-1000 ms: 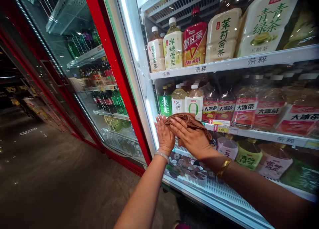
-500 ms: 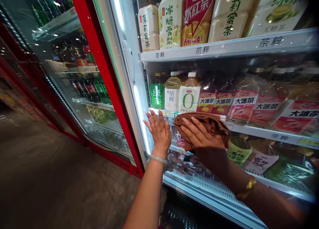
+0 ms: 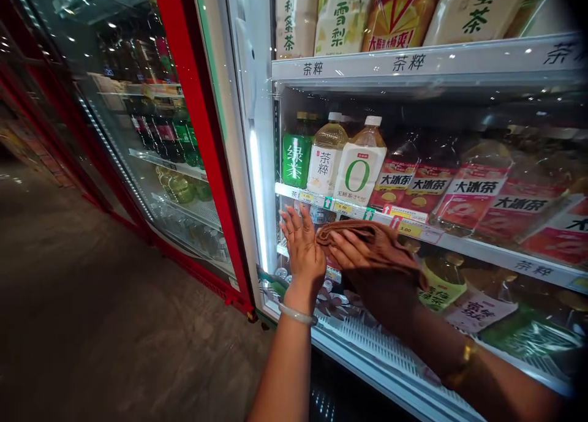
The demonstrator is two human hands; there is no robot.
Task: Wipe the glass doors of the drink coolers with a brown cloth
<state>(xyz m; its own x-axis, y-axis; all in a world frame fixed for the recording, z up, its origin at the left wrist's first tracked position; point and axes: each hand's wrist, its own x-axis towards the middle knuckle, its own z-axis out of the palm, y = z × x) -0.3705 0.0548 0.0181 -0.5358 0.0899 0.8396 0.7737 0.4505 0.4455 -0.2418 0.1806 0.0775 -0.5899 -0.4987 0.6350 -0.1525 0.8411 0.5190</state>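
My right hand point(image 3: 362, 263) presses a folded brown cloth point(image 3: 390, 244) against the glass front of a drinks fridge, its fingers stretched over the cloth. To its left, my left hand point(image 3: 303, 244) is open, palm forward on the glass with fingers raised. The two hands are close together, just below a shelf edge with yellow price labels point(image 3: 342, 207). Behind the glass above them stand a green tea bottle point(image 3: 296, 158), a white-labelled bottle point(image 3: 324, 165) and a bottle marked with a green 0 point(image 3: 361, 174).
A red door frame point(image 3: 202, 140) runs down at the left, beside another lit fridge. Large bottles point(image 3: 399, 15) fill the upper shelf, and pink-labelled bottles point(image 3: 478, 189) stand at right. Flower decorations point(image 3: 337, 305) show low on the glass. Grey floor point(image 3: 151, 342) lies at lower left.
The cloth and my right hand have slid down the glass, uncovering price labels on the shelf edge. My left hand is also lower against the shelf. The view has shifted.
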